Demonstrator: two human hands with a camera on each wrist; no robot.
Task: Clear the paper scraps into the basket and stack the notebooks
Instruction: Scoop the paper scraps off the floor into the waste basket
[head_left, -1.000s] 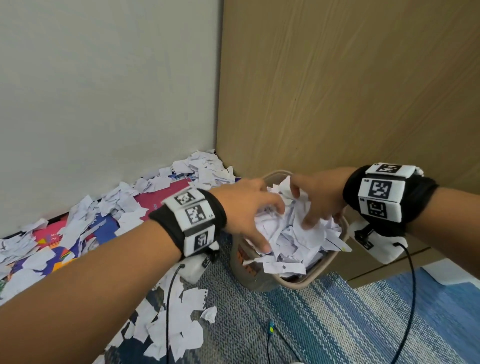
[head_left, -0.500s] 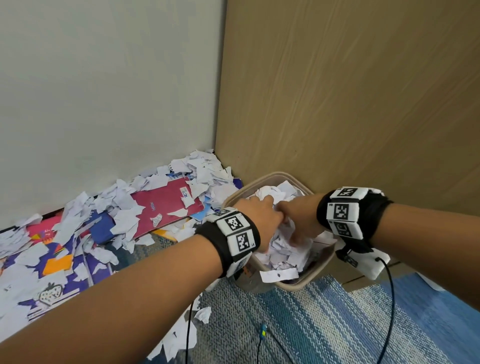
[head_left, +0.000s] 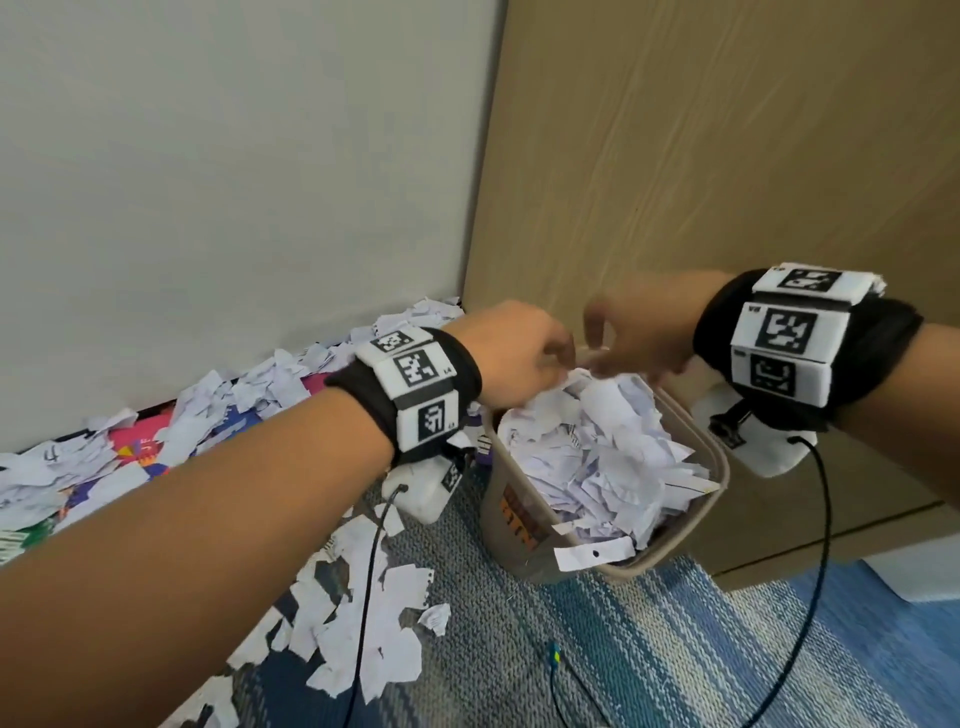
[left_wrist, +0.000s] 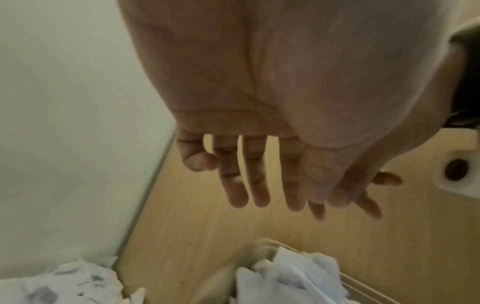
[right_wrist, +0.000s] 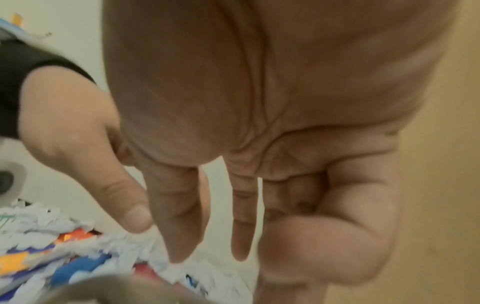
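Observation:
A beige basket stands in the corner, heaped with white paper scraps. Both hands hover just above its far rim, close together. My left hand has its fingers straight and spread and holds nothing, as the left wrist view shows. My right hand is also empty; in the right wrist view two fingers point down and the others curl loosely. Colourful notebooks lie along the wall at left, mostly buried under scraps.
More torn paper is strewn on the blue-grey striped carpet under my left forearm. A white wall and a wooden panel meet behind the basket. Thin black cables hang from both wrists.
Both hands were pushed down into the scraps in the basket; they have lifted out and now hover above it with nothing in them.

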